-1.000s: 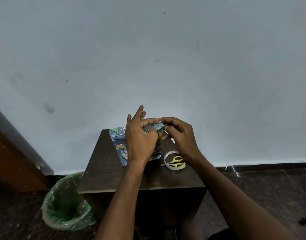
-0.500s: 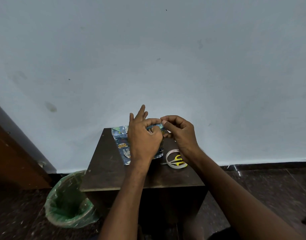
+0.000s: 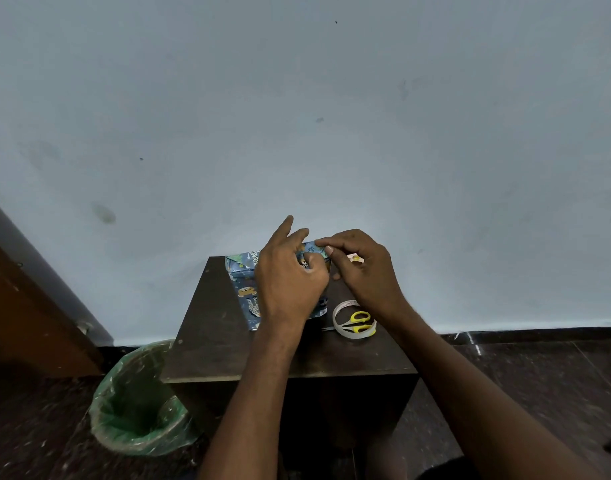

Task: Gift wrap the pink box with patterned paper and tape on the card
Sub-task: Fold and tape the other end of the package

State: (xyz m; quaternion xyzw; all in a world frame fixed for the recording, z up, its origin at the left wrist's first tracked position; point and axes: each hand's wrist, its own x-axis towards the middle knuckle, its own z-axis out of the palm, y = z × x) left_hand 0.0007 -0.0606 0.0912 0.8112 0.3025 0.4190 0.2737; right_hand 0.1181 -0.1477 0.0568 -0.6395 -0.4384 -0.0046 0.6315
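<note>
The box (image 3: 245, 289), covered in blue patterned paper with animal prints, stands on a small dark table (image 3: 227, 341) against the wall. My left hand (image 3: 290, 278) lies over its right part, thumb and forefinger pinching the paper at the top right corner, the other fingers raised. My right hand (image 3: 359, 268) meets it there, fingers curled and pinching the same paper edge. A small pale item (image 3: 356, 259) shows behind my right hand; I cannot tell what it is. The box's right end is hidden by my hands.
A tape roll (image 3: 342, 323) lies on the table right of the box with yellow-handled scissors (image 3: 359, 322) resting across it. A bin with a green liner (image 3: 137, 400) stands on the floor at the table's left. A brown wooden panel (image 3: 27, 306) is at far left.
Both hands have stayed at the box's top right corner. My right hand's fingers have closed in over the paper edge next to my left fingers.
</note>
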